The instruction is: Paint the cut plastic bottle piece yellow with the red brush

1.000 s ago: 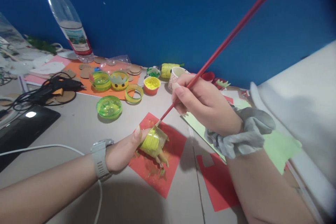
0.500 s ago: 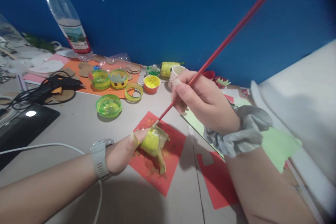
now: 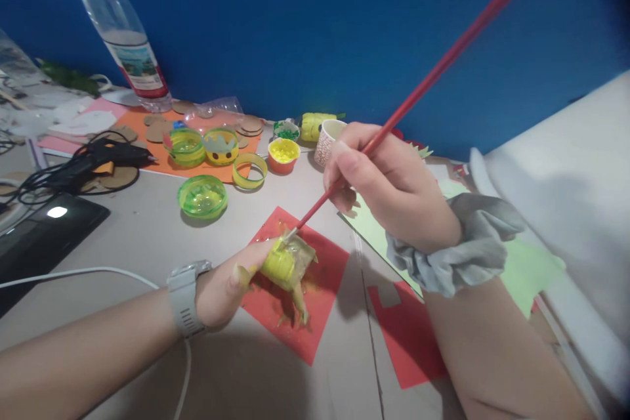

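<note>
A long red paintbrush (image 3: 418, 88) is pinched in my right hand (image 3: 394, 184), its pale tip touching the upper edge of a small object (image 3: 283, 266). That object is partly coated in yellow paint, partly clear or brownish, with ragged strips hanging off it. My left hand (image 3: 233, 282), with a grey watch on the wrist, holds the object from its left side; the fingers at the far end are hidden. Beneath lies a paint-smeared red paper (image 3: 322, 315). Cups of yellow paint (image 3: 284, 154) and green paint (image 3: 286, 132) stand behind it.
Behind on the left are a green bowl (image 3: 203, 198), a yellow ring (image 3: 250, 172), a crowned yellow cup (image 3: 220, 147), a black glue gun (image 3: 105, 154) and a bottle (image 3: 130, 52). A white cable (image 3: 98, 270) crosses the table. Green paper (image 3: 378, 236) lies right.
The painted object has turned slightly in my left hand, and its hanging strip has shifted left. The brush tip and my right hand have moved only a little.
</note>
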`<act>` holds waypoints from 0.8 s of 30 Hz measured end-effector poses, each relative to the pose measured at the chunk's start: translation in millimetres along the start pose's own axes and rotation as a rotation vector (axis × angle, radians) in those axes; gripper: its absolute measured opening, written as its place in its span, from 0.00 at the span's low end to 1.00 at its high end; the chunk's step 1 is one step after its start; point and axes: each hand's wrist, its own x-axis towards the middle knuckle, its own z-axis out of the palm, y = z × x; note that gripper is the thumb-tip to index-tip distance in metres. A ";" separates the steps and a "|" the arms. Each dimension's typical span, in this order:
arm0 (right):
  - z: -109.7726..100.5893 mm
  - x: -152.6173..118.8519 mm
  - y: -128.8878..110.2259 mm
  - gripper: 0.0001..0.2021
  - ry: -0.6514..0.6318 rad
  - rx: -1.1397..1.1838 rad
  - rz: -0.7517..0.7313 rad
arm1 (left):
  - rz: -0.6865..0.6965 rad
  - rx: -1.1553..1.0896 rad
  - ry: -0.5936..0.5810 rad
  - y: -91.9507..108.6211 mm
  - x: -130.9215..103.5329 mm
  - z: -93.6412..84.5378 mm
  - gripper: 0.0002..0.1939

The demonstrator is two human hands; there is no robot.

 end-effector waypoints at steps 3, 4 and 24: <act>-3.8 0.2 -2.0 0.16 0.050 -0.051 -0.013 | -0.003 0.007 0.002 0.7 0.2 0.6 0.55; -4.7 0.1 -2.8 0.15 0.064 -0.073 -0.019 | -0.003 0.008 0.002 0.5 0.0 0.4 0.55; -8.5 -1.6 -6.0 0.14 0.077 -0.203 -0.053 | 0.016 0.077 -0.040 -1.4 -0.5 -3.6 0.53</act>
